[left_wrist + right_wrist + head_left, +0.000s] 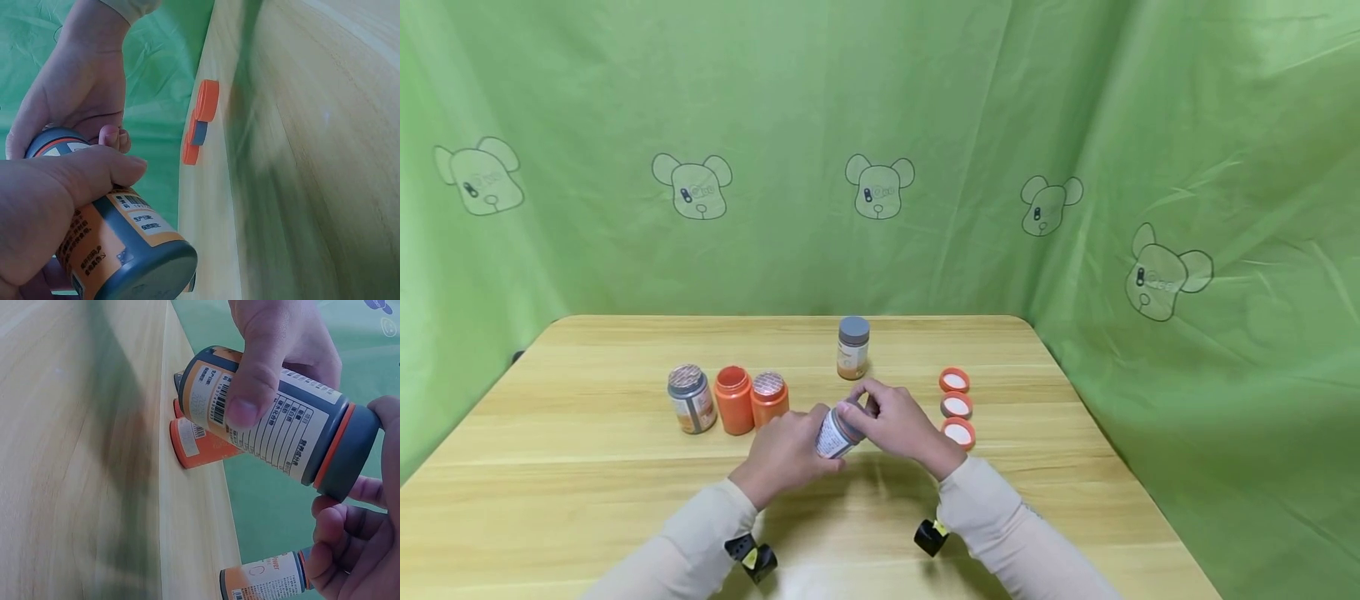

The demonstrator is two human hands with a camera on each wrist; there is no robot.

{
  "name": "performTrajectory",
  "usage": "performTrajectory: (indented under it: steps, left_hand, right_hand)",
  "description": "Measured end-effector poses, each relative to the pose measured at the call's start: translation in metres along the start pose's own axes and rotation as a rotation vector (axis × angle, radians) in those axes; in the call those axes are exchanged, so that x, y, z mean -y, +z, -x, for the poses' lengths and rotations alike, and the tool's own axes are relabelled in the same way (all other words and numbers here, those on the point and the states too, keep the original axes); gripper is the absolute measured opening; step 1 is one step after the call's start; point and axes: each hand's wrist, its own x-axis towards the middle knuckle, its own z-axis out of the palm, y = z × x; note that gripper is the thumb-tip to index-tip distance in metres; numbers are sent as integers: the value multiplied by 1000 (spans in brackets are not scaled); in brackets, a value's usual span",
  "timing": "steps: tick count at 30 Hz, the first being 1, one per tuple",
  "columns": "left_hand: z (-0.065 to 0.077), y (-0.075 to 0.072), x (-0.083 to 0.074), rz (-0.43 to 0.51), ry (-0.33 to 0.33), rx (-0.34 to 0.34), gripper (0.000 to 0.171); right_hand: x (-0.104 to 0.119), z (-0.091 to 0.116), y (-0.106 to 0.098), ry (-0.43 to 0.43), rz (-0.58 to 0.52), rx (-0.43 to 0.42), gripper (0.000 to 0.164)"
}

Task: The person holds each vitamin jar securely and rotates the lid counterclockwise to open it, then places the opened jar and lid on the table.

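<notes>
My left hand (786,454) grips a grey pill bottle (832,437) with an orange and white label, holding it tilted above the table. Barcode and printed text show on the label in both wrist views. At the bottle's upper end, my right hand (897,423) pinches the grey cap (350,453) between thumb and fingers. An orange ring shows between cap and bottle body.
Left of the hands stand a grey bottle (692,407) and an orange bottle (769,398), both foil-topped, with an open orange bottle (735,408) between them. A capped grey bottle (853,354) stands behind. Three upturned caps (957,406) line the right side of the wooden table (625,500).
</notes>
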Motion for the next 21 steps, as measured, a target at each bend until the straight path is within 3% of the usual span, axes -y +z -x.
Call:
performTrajectory:
  steps: [21]
  left_hand:
    - [-3, 0, 1, 16, 0, 33, 54]
  right_hand:
    - [-4, 1, 3, -14, -73, -34, 18]
